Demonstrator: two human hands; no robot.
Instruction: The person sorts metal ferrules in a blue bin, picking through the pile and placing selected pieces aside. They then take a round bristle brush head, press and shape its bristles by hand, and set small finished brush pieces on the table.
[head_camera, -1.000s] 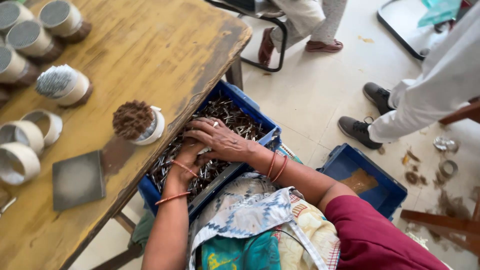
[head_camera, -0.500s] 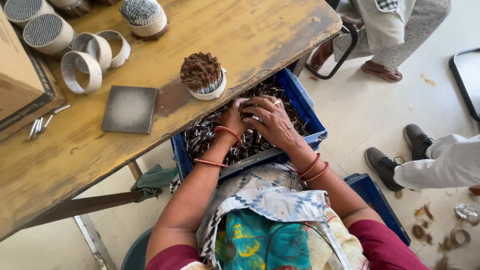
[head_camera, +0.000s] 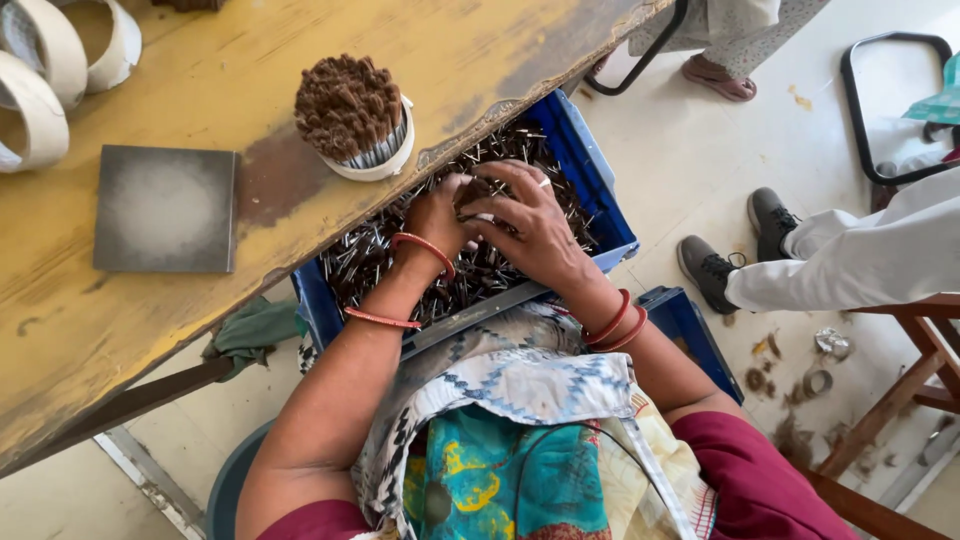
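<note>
Worn yellow tabletop (head_camera: 200, 330), pale floor (head_camera: 690, 170). Left hand (head_camera: 435, 215), right hand (head_camera: 525, 220) clutching sticks (head_camera: 480, 275) in blue crate (head_camera: 600, 200).

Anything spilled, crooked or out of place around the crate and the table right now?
Brown scraps and a loose ring lie scattered on the floor right of the blue crate. A green cloth hangs crumpled under the table edge. Both hands, left hand and right hand, dig in the crate's metal sticks; none look spilled outside it.

Worn yellow table (head_camera: 200, 330) on pale littered floor (head_camera: 700, 170).
</note>
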